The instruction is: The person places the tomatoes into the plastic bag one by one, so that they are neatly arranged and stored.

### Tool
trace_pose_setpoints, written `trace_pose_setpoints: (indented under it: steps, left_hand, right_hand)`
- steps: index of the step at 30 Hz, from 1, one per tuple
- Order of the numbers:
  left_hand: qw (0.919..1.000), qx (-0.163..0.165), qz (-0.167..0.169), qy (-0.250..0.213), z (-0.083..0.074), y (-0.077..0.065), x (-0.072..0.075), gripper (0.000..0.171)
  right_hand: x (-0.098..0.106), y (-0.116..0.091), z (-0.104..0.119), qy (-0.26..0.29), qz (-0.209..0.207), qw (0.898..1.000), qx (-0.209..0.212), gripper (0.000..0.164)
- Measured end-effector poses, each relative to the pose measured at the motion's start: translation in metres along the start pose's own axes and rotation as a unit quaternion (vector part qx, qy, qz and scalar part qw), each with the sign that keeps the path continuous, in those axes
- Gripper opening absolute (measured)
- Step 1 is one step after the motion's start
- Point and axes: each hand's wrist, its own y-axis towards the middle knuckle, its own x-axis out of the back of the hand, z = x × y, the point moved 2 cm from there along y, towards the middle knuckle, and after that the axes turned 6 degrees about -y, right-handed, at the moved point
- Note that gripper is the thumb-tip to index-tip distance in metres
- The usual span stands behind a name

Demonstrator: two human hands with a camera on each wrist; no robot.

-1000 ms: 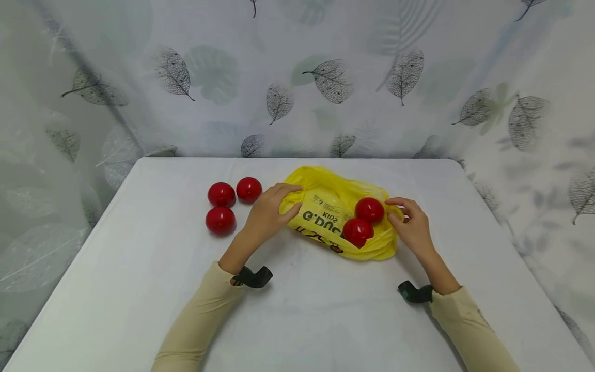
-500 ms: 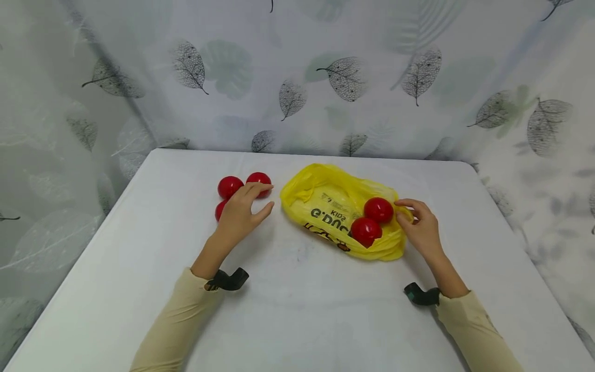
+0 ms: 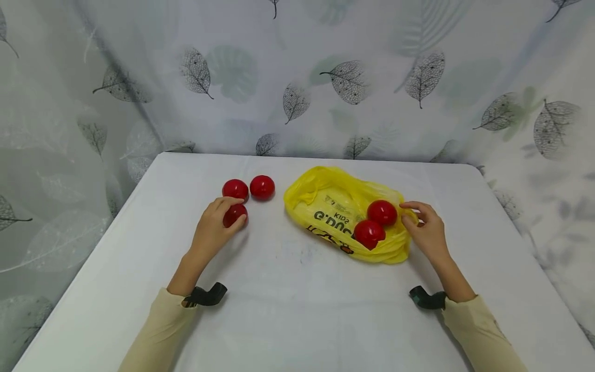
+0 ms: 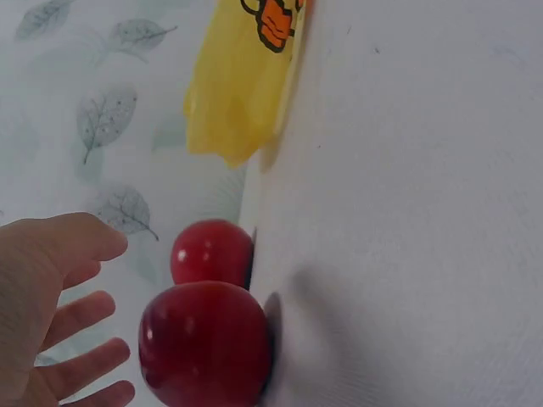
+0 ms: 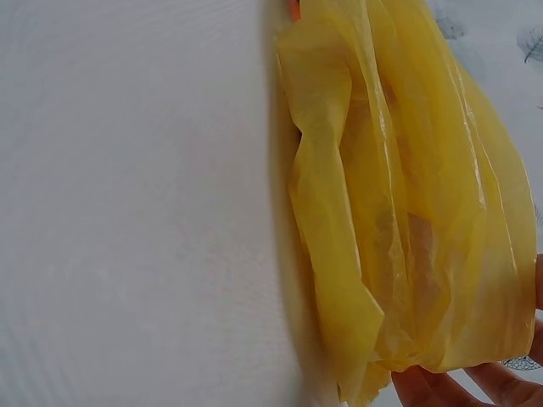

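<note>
My left hand [image 3: 213, 228] reaches over the nearest of three glossy red balls [image 3: 238, 211] on the left, thumb and fingers spread around it. In the left wrist view the fingertips [image 4: 114, 352] stand apart from the closer red ball [image 4: 204, 348]. On the right, my right hand [image 3: 428, 231] pinches the right edge of a yellow plastic bag [image 3: 321, 204] with thumb and fingers. The bag lies on its side with its mouth gaping, and two red balls [image 3: 382, 212] show within its opening. Folds of the bag hide part of the right hand in the right wrist view.
Two more red balls, one on the left [image 3: 235, 189] and one on the right [image 3: 262, 187], sit just beyond the left hand. A white table [image 3: 297, 320] carries everything. Behind it hangs a leaf-patterned curtain [image 3: 297, 62].
The left hand has let go of the bag's left edge and moved left to the nearest loose red ball. The right hand stays on the bag's right edge.
</note>
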Motion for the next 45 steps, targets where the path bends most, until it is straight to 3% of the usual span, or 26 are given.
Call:
trace_pose_setpoints:
  steps: [7, 17, 26, 36, 45]
  left_hand:
    - [0.9996, 0.027, -0.008, 0.003, 0.014, -0.006, -0.005, 0.041]
    - [0.9984, 0.052, 0.015, -0.014, 0.032, -0.013, -0.011, 0.052]
    - [0.9948, 0.079, 0.019, -0.061, 0.036, -0.013, -0.012, 0.056]
    - [0.9969, 0.061, 0.012, -0.05, 0.032, -0.013, -0.01, 0.055]
    - [0.9983, 0.023, 0.003, -0.054, 0.02, -0.01, -0.01, 0.056]
  right_hand:
    - [0.001, -0.001, 0.001, 0.003, 0.002, 1.0, -0.003, 0.024]
    - [0.0, -0.002, -0.003, 0.01, 0.001, 1.0, 0.002, 0.024]
    - [0.0, -0.003, -0.003, 0.01, 0.001, 1.0, -0.006, 0.024]
    - [0.001, -0.001, -0.001, 0.011, 0.003, 1.0, 0.0, 0.024]
    - [0.001, -0.002, -0.003, 0.01, 0.004, 1.0, -0.003, 0.024]
